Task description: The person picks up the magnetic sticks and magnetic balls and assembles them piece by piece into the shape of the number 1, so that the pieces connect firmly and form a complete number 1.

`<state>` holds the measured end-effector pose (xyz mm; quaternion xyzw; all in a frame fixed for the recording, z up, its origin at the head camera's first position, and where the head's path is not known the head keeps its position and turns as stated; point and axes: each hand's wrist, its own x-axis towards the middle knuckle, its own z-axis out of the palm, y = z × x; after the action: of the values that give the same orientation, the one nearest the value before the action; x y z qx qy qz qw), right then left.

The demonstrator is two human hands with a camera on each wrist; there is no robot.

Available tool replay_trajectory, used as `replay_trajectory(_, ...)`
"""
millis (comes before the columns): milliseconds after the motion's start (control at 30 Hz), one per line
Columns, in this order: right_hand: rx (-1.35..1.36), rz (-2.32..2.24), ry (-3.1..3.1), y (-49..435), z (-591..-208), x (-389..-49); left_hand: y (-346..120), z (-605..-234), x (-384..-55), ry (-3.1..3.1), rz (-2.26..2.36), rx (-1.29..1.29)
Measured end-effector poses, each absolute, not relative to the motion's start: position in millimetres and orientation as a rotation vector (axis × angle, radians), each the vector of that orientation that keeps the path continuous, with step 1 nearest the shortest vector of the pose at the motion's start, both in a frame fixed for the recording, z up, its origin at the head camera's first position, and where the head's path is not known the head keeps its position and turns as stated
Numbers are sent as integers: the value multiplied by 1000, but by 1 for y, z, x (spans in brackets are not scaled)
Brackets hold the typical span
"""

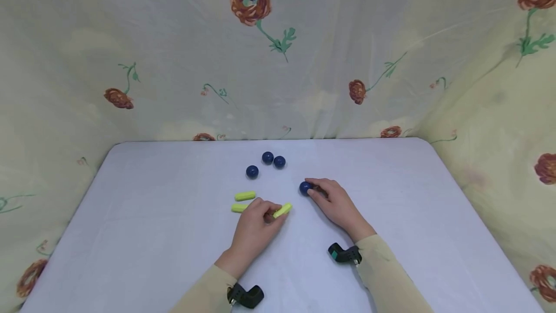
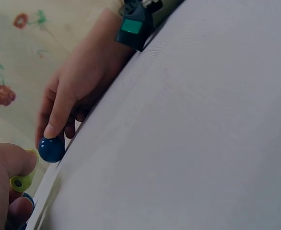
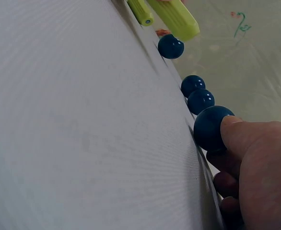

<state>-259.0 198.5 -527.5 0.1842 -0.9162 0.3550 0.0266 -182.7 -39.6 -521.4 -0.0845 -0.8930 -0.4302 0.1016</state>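
Flowery cloth (image 1: 304,100) hangs behind the white worktop (image 1: 152,235). Mid-frame, the left hand (image 1: 256,228) has fingers pinching one yellow stick (image 1: 283,210), the right hand (image 1: 336,204) one blue ball (image 1: 305,188); two other sticks (image 1: 245,196), three other balls (image 1: 252,172) lie unheld.

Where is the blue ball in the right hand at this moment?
In the head view, the blue ball sits just right of centre, pinched by the right hand, up and to the right of the yellow-green stick in the left hand.

Left hand (image 1: 255,228), right hand (image 1: 334,204) (both in pinches)
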Motion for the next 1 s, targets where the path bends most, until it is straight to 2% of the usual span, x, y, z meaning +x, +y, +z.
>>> replay_trajectory(600, 558, 1115, -2818, 198, -528, -260, -16, -521, -207, -2718, -1129, -254)
replay_trajectory(1000, 572, 1112, -2812, 197, -528, -259, -10, -519, -211, -2777, -1068, -208)
